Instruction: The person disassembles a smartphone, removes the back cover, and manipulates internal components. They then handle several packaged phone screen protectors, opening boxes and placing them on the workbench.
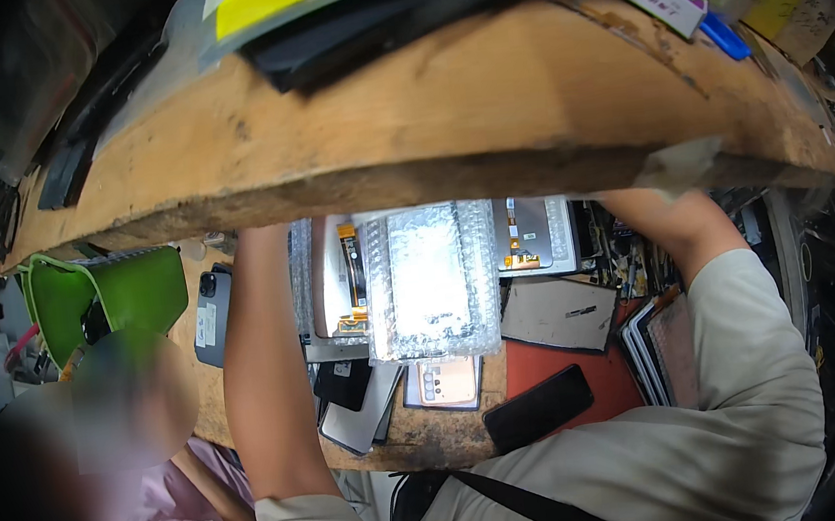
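Both my forearms reach in under a wooden shelf board, and its edge hides both my hands. What they hold or touch cannot be seen. Between my arms lies a bubble-wrapped flat panel (430, 284), bright with glare. Left of it is a phone screen part (331, 279) with a dark and orange flex cable. Another screen part (522, 235) with a copper-coloured connector lies to its right. A black phone (207, 319) rests beside my left forearm, and a grey-white flat panel (558, 312) lies nearer my right arm.
The shelf board (405, 126) crosses above the bench. Near the front lie a black phone (538, 408) on a red mat (528, 365) and a peach-coloured phone back (447, 381). Upright flat panels (647, 349) stand at right. Another person in a pink shirt (166, 516) sits left, near a green bag (144, 292).
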